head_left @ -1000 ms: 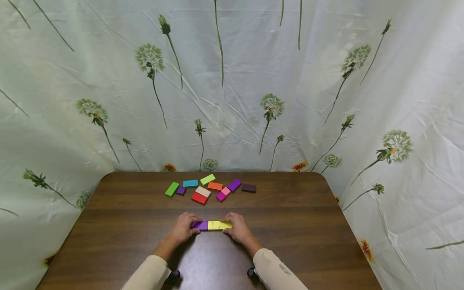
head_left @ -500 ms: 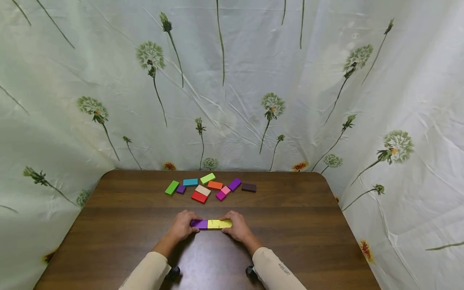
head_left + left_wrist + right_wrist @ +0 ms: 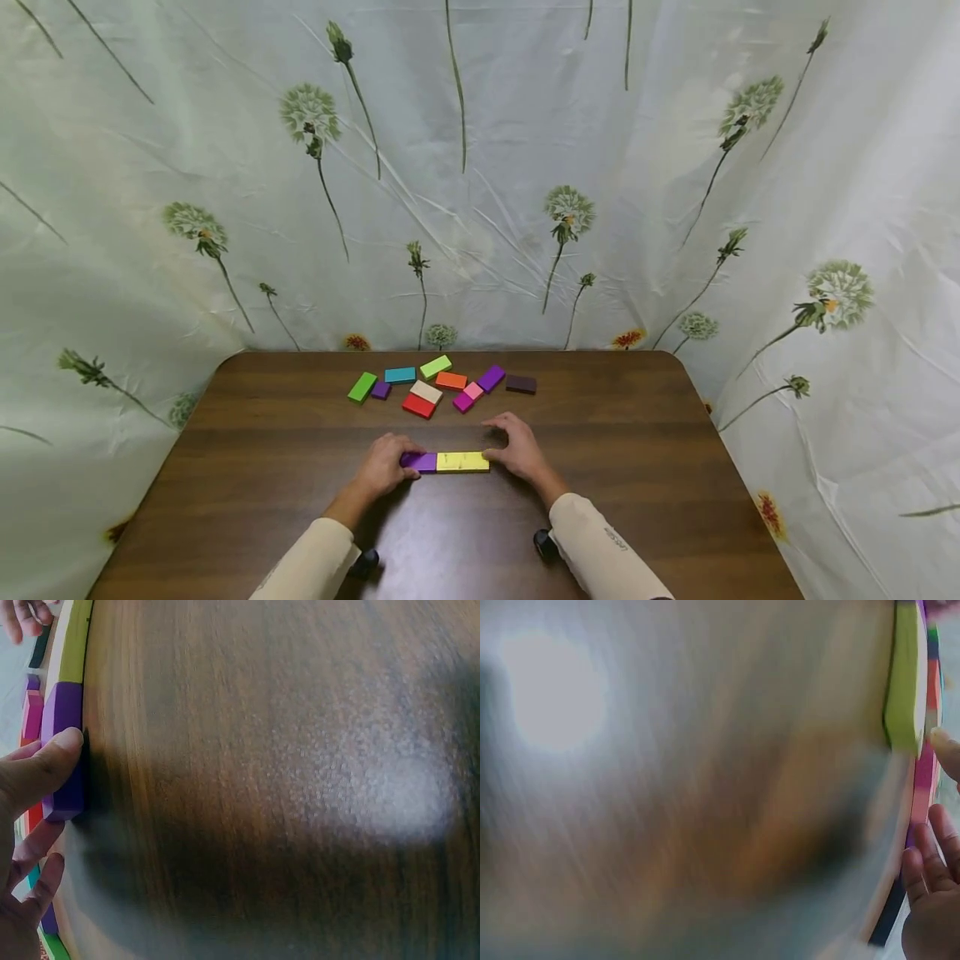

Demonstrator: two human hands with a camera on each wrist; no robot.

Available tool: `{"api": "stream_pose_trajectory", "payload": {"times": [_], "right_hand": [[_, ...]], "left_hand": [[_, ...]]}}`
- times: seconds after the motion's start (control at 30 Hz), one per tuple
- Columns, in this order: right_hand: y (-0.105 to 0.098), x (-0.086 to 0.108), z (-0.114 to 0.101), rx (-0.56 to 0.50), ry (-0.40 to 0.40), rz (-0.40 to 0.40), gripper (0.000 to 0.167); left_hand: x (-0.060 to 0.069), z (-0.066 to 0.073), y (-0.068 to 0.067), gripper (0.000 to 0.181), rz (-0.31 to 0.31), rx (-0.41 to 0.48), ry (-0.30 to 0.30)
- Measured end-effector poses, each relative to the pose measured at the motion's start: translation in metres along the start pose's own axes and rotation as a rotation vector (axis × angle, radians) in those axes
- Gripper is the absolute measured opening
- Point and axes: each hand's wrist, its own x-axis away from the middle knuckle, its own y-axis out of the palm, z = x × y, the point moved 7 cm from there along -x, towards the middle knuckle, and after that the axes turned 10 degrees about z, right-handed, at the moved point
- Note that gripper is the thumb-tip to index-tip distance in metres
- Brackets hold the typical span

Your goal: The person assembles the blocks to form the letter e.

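Note:
A purple block (image 3: 424,462) and a longer yellow block (image 3: 462,462) lie end to end in a row on the brown table. My left hand (image 3: 381,463) grips the purple block at its left end; in the left wrist view the thumb (image 3: 61,746) presses its near side. My right hand (image 3: 519,450) is at the right end of the yellow block, fingers spread and relaxed with nothing held. Its thumb is close to the yellow block's corner; whether they touch I cannot tell. In the right wrist view the yellow block (image 3: 904,682) lies above the loose fingers (image 3: 930,862).
Farther back lies a loose group of blocks: green (image 3: 362,387), blue (image 3: 400,376), lime (image 3: 436,367), orange (image 3: 452,381), beige (image 3: 426,392), red (image 3: 418,406), magenta (image 3: 462,403), purple (image 3: 491,379) and dark brown (image 3: 521,384). A flowered curtain (image 3: 480,208) hangs behind the table.
My right hand has let go of the yellow block and moved slightly right and away from me, its fingers spreading. The left hand keeps its grip on the purple block.

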Motion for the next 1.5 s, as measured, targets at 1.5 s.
{"api": "stream_pose_trajectory", "payload": {"times": [1.5], "right_hand": [[-0.034,-0.098,0.069,0.341,0.106,-0.1,0.035]], "left_hand": [[-0.004,-0.007,0.002,0.031,-0.061,-0.014,-0.058]]}}
